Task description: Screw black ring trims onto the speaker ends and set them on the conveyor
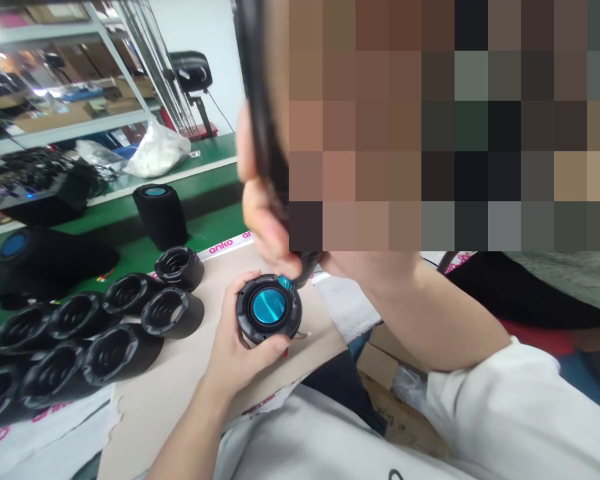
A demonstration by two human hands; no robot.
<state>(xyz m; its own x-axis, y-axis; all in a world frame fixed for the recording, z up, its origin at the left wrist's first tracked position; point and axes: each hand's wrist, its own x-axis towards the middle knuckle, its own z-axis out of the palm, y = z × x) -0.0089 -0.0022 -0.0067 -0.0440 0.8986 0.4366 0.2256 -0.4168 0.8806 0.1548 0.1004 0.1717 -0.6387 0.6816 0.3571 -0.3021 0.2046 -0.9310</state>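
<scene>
My left hand (240, 357) is wrapped around a round black speaker part with a shiny blue disc (269, 307) in its middle, holding it above the cardboard with the disc facing up. A thin wire shows at its right side. My right hand (270, 223) grips a dark upright tool (307, 268) that looks like an electric screwdriver. The tool's lower end is at the far right rim of the speaker part, beside a small blue piece (285, 283). Its upper part is blurred and partly hidden by the pixelated patch, so I cannot make out its full shape.
Several hollow black speaker housings (125, 353) stand in rows at the left. Behind them are an upright black speaker (163, 217) and one lying down (55, 263). The cardboard sheet (155, 420) covers the near green bench (215, 180). A white plastic bag (157, 150) lies farther back.
</scene>
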